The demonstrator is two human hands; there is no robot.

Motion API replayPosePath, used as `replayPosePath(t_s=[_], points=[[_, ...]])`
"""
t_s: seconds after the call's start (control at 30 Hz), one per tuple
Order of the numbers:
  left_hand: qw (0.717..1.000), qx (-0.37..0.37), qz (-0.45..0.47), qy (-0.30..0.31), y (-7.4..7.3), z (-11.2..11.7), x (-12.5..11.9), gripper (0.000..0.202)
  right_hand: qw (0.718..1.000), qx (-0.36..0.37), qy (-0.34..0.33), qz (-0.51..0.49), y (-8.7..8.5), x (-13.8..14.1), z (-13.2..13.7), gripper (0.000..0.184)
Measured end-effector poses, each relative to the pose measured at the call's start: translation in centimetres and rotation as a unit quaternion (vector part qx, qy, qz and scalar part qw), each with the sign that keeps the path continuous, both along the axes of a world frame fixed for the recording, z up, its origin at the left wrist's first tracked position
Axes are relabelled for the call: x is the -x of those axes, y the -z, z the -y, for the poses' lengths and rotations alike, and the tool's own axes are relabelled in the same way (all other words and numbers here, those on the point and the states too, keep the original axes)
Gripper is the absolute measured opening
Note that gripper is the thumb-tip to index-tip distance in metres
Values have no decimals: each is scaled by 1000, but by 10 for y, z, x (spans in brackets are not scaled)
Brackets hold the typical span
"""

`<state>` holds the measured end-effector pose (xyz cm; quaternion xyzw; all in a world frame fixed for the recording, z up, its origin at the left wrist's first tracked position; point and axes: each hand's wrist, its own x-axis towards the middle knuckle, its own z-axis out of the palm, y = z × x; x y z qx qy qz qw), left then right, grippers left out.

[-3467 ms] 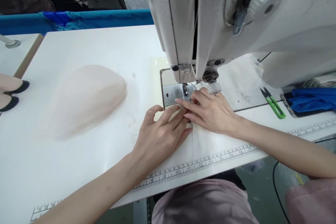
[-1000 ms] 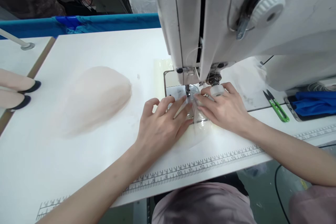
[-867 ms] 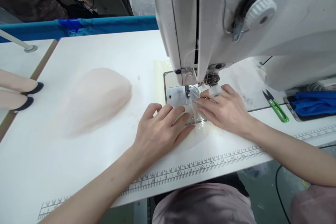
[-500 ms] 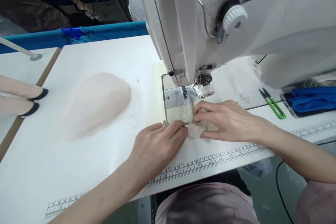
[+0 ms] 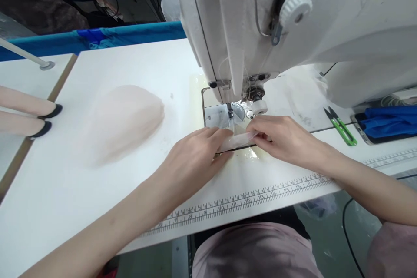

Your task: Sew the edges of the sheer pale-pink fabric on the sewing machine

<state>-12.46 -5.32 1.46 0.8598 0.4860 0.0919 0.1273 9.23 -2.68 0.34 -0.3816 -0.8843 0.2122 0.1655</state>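
My right hand pinches the right end of a small strip of sheer whitish fabric in front of the sewing machine's presser foot. At the strip's left end, my left hand has its fingers closed on the fabric, with the thumb lower down near the table. The strip runs taut between both hands, and its far part leads towards the foot. Above them hangs the white sewing machine head. A larger pale pink sheer fabric piece lies on the table, left of my left hand.
Green-handled thread snips lie at the right, beside a phone partly under blue cloth. A printed ruler follows the table's front edge. Two pale tubes with black ends reach in from the left. A person's sleeve shows behind.
Both hands have shifted slightly up, towards the presser foot. My right hand's fingers have closed on the strip, which is now lifted and stretched between the hands.
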Motion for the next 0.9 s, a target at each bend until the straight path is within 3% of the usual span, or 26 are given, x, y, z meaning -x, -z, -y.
replayPosePath(t_s=[0.13, 0.27, 0.4, 0.6, 0.7, 0.8, 0.9], points=[[1000, 19, 6, 18, 1, -20, 0, 28, 999, -40, 10, -22, 7, 1, -6, 17], [986, 138, 93, -18, -1, -33, -1, 18, 990, -108, 54, -71, 16, 2, -12, 21], [977, 177, 110, -38, -3, -39, 0, 37, 980, -172, 75, -72, 19, 3, -16, 21], [973, 184, 135, 11, -4, -38, 7, 36, 980, -187, 12, -65, 20, 5, -16, 20], [983, 115, 125, 72, 2, -32, 9, 33, 976, -208, -27, -54, 22, 5, -13, 21], [988, -59, 55, 134, 13, -21, 9, 28, 966, -249, -60, -24, 24, 5, -9, 22], [957, -247, -21, 150, 24, -6, 6, 20, 955, -285, -79, 8, 23, 6, -5, 25]])
